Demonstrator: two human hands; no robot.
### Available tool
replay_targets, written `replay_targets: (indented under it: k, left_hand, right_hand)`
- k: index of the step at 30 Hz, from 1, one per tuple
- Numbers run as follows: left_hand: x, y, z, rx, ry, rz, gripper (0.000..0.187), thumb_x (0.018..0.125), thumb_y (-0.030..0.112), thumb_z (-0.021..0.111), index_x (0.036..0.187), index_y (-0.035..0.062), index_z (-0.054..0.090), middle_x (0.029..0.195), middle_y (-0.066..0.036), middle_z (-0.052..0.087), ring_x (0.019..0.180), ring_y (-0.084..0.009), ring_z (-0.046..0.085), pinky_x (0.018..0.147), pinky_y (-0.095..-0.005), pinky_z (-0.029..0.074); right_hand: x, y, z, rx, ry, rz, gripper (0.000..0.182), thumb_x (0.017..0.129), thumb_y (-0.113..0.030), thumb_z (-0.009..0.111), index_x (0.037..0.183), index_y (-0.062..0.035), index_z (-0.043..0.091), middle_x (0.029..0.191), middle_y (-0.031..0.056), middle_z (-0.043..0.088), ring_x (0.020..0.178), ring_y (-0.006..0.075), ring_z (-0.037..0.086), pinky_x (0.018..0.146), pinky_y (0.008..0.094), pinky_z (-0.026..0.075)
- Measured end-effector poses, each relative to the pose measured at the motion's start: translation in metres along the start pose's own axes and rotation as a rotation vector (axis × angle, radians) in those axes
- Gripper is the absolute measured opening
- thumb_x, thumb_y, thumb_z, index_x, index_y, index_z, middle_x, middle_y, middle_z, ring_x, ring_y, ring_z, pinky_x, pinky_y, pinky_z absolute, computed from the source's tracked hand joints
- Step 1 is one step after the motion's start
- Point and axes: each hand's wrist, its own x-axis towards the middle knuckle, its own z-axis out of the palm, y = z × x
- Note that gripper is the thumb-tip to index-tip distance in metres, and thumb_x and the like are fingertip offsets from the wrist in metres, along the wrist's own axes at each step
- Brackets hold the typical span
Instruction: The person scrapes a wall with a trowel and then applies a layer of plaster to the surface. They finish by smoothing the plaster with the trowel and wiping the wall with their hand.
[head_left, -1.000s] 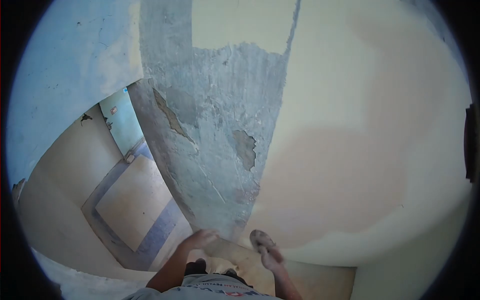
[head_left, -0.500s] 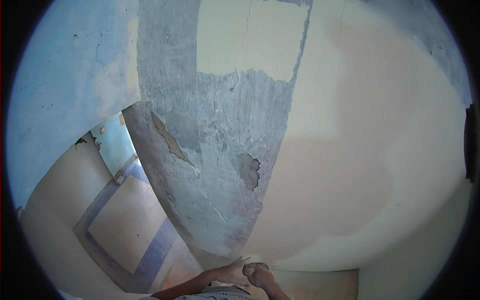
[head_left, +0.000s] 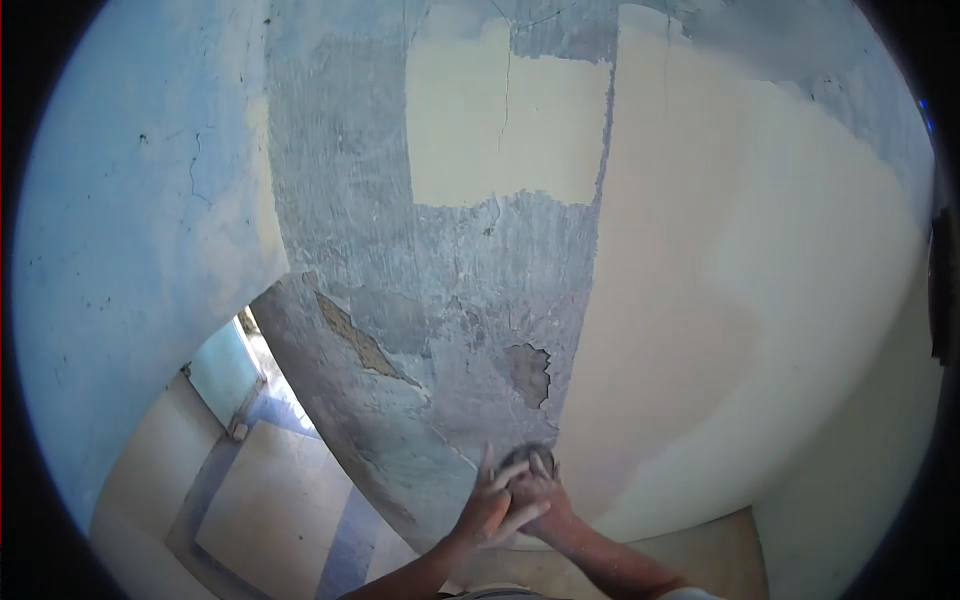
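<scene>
The one camera looks from the person's head, forward and down at the cream patch point(head_left: 508, 125) on the wall point(head_left: 350, 215), with the left hand point(head_left: 490, 505) and right hand point(head_left: 541, 492) below that patch, nearer the lens.

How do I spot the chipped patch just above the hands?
Find the rough grey-blue wall strip left of the broad beige area. Just above the right hand is the chipped patch. It is short and jagged, unlike the long, slanting gash to its left.

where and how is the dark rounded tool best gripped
Probably by the near end of the dark rounded tool, from the body side: its rounded far edge shows beyond the fingers, and the right hand already wraps its near part.
</scene>
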Motion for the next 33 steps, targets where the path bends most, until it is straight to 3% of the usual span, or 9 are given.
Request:
replay_targets:
  k: [2, 6, 10, 14, 15, 17, 18, 24, 33]
  left_hand:
    - [0.029, 0.035, -0.044, 0.188, 0.230, 0.037, 0.090, 0.077, 0.054, 0.091, 0.148, 0.0080, 0.059, 0.170, -0.043, 0.004, 0.159, -0.0585, 0.011, 0.128, -0.0619, 0.022]
    - [0.081, 0.090, -0.133, 0.308, 0.499, 0.245, 0.095, 0.071, 0.069, 0.087, 0.154, 0.0310, 0.061, 0.173, -0.038, 0.002, 0.156, -0.0672, -0.001, 0.119, -0.0812, 0.011]
    - [0.143, 0.139, -0.214, 0.478, 0.616, 0.620, 0.082, 0.081, 0.072, 0.076, 0.152, 0.0321, 0.063, 0.174, -0.036, 0.008, 0.156, -0.0681, 0.001, 0.119, -0.0830, 0.009]
    - [0.206, 0.186, -0.276, 0.627, 0.596, 0.965, 0.062, 0.081, 0.060, 0.077, 0.137, 0.0335, 0.075, 0.176, -0.015, 0.027, 0.160, -0.0577, 0.013, 0.122, -0.0821, 0.007]
    - [0.220, 0.197, -0.286, 0.647, 0.641, 1.059, 0.050, 0.081, 0.050, 0.078, 0.125, 0.0277, 0.080, 0.164, -0.007, 0.052, 0.159, -0.0469, 0.029, 0.126, -0.0775, 0.010]
    - [0.245, 0.214, -0.307, 0.792, 0.602, 1.108, 0.039, 0.082, 0.043, 0.078, 0.115, 0.0228, 0.080, 0.142, -0.003, 0.071, 0.152, -0.0384, 0.047, 0.129, -0.0714, 0.015]
    - [0.259, 0.217, -0.311, 0.756, 0.643, 1.190, 0.031, 0.084, 0.039, 0.077, 0.109, 0.0196, 0.080, 0.124, -0.001, 0.079, 0.140, -0.0342, 0.060, 0.130, -0.0661, 0.020]
    - [0.301, 0.211, -0.303, 0.505, 0.520, 1.022, 0.021, 0.094, 0.025, 0.074, 0.111, 0.0127, 0.078, 0.120, -0.007, 0.079, 0.137, -0.0356, 0.062, 0.125, -0.0583, 0.033]
    - [0.318, 0.176, -0.253, 0.117, 0.697, 0.964, 0.016, 0.090, 0.027, 0.075, 0.097, 0.0137, 0.081, 0.110, -0.007, 0.081, 0.129, -0.0382, 0.065, 0.125, -0.0589, 0.031]
  right_hand:
    - [0.037, -0.005, -0.024, 0.043, 0.136, -0.064, 0.054, 0.089, -0.044, 0.071, 0.135, -0.0148, 0.070, 0.154, 0.0201, 0.054, 0.155, 0.0509, 0.032, 0.115, 0.0827, 0.026]
    - [0.084, -0.049, -0.133, -0.039, 0.470, -0.096, 0.068, 0.089, -0.041, 0.068, 0.150, -0.0123, 0.060, 0.160, 0.0230, 0.046, 0.157, 0.0476, 0.031, 0.120, 0.0783, 0.024]
    - [0.125, -0.068, -0.223, -0.178, 0.787, -0.219, 0.073, 0.088, -0.045, 0.067, 0.153, -0.0121, 0.057, 0.163, 0.0246, 0.044, 0.158, 0.0464, 0.030, 0.124, 0.0759, 0.018]
    - [0.174, -0.064, -0.298, -0.174, 1.164, -0.355, 0.073, 0.086, -0.044, 0.070, 0.150, -0.0119, 0.060, 0.162, 0.0248, 0.046, 0.156, 0.0438, 0.036, 0.126, 0.0722, 0.019]
    - [0.186, -0.057, -0.313, -0.216, 1.216, -0.383, 0.072, 0.086, -0.044, 0.071, 0.149, -0.0113, 0.061, 0.162, 0.0248, 0.047, 0.156, 0.0440, 0.036, 0.127, 0.0701, 0.020]
    - [0.214, -0.046, -0.335, -0.163, 1.339, -0.443, 0.069, 0.087, -0.044, 0.072, 0.146, -0.0096, 0.063, 0.160, 0.0239, 0.050, 0.155, 0.0438, 0.038, 0.128, 0.0654, 0.021]
    - [0.221, -0.041, -0.345, -0.169, 1.343, -0.440, 0.069, 0.087, -0.044, 0.072, 0.146, -0.0096, 0.063, 0.160, 0.0239, 0.050, 0.155, 0.0438, 0.038, 0.128, 0.0654, 0.021]
    - [0.243, -0.013, -0.361, -0.276, 1.149, -0.206, 0.068, 0.091, -0.044, 0.068, 0.151, -0.0120, 0.059, 0.162, 0.0180, 0.050, 0.157, 0.0380, 0.036, 0.130, 0.0608, 0.022]
    - [0.250, 0.003, -0.329, -0.142, 1.183, -0.244, 0.058, 0.099, -0.037, 0.060, 0.151, -0.0126, 0.058, 0.163, 0.0135, 0.050, 0.158, 0.0325, 0.037, 0.131, 0.0606, 0.017]
